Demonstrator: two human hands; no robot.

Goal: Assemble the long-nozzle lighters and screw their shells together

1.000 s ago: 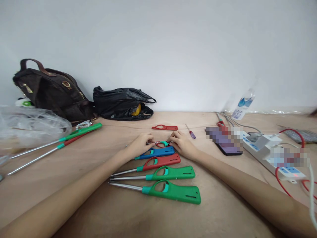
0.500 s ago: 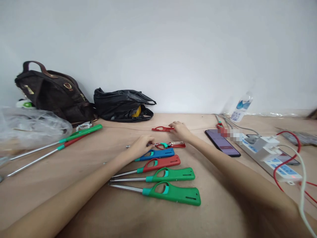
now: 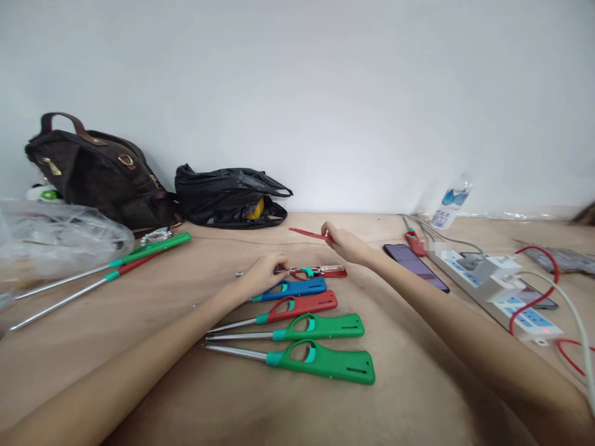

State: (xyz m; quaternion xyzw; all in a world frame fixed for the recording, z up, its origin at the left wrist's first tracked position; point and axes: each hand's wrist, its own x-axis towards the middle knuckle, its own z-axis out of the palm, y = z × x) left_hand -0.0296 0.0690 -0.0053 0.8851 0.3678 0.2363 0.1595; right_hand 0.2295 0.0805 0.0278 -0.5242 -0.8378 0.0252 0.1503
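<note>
My right hand (image 3: 346,243) pinches a thin red lighter casing half (image 3: 309,233), lifted off the table and seen nearly edge-on. My left hand (image 3: 266,272) is closed around the rod end of an opened red gas lighter (image 3: 332,271), whose clear fuel tank and teal trigger are exposed as it lies in its lower shell. Just nearer to me is a blue gas lighter (image 3: 302,288), its rod partly hidden by my left hand and forearm. Below it lie a red gas lighter (image 3: 320,302), a green one (image 3: 344,326) and another green one (image 3: 344,364), side by side.
To the left, green and red lighters (image 3: 158,246) lie beside a clear plastic bag (image 3: 69,238). A dark backpack (image 3: 102,179) and a black plastic bag (image 3: 218,195) rest against the wall. On the right are a phone (image 3: 416,267), power strip (image 3: 525,316), cables and a bottle (image 3: 450,201).
My right hand has raised the red casing half from the table and tilted it from flat to edge-on. My left hand stays on the opened lighter.
</note>
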